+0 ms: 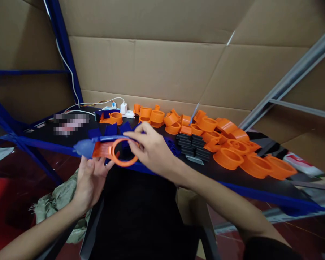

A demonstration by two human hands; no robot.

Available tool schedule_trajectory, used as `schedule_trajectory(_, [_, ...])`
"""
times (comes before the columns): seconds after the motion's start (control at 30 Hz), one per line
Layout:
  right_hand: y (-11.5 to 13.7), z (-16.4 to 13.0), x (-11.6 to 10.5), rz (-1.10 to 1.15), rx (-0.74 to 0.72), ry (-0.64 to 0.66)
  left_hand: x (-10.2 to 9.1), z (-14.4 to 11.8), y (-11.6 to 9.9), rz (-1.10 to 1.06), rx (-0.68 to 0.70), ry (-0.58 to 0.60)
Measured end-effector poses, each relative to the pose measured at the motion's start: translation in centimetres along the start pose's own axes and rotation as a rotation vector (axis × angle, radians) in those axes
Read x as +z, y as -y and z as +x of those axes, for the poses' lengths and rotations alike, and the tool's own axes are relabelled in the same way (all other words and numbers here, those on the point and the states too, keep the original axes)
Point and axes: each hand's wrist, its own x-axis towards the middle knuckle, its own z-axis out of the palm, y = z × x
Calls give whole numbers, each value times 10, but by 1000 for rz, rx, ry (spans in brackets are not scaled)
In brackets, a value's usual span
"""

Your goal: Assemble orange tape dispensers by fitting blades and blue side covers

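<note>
In front of me, over the table's front edge, I hold an orange and blue plastic tape dispenser (124,163) with a round ring at its right end. My left hand (90,177) grips its left part from below, near the blue end piece. From above, my right hand (151,146) pinches the ring's upper side, where a long blue strip (108,138) runs along the top. The fingertips hide part of the strip, and its exact fit to the orange body cannot be made out. Behind my hands lie several dark blue plastic pieces (111,129).
Several orange ring-shaped bodies (229,159) are heaped along the table's right and back. Dark strips (193,146) lie stacked beside them. At the back left are a white charger (124,108) and cables. Blue posts (67,50) and cardboard walls (157,68) enclose the table.
</note>
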Motion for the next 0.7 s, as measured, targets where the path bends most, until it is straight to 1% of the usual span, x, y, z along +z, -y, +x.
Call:
schedule_trajectory(0.07, [-22, 39, 1, -38, 24, -11, 1, 3, -1, -37, 56, 33])
schedule_trajectory(0.1, [-36, 59, 1, -63, 65, -20, 1, 3, -2, -46, 47, 59])
schedule_trajectory(0.17, [-65, 99, 4, -113, 183, -24, 2, 3, -1, -22, -56, 127])
schedule_trajectory(0.23, [-96, 132, 9, -146, 328, 25, 3, 0, -1, 29, -161, 194])
schedule_trajectory(0.3, [-122, 156, 17, -164, 432, 85, 4, -4, 0, 83, -231, 251])
schedule_trajectory(0.37, [-140, 172, 28, -170, 478, 124, 4, -7, 0, 121, -270, 298])
schedule_trajectory(0.43, [-150, 183, 42, -168, 497, 154, 1, -8, 2, 141, -299, 344])
schedule_trajectory(0.5, [-154, 191, 59, -156, 513, 189, -3, -7, 6, 150, -329, 394])
schedule_trajectory(0.6, [-153, 204, 84, -126, 544, 232, -10, -4, 11, 166, -371, 444])
schedule_trajectory(0.7, [-150, 212, 102, -94, 597, 268, -12, -4, 12, 188, -392, 469])
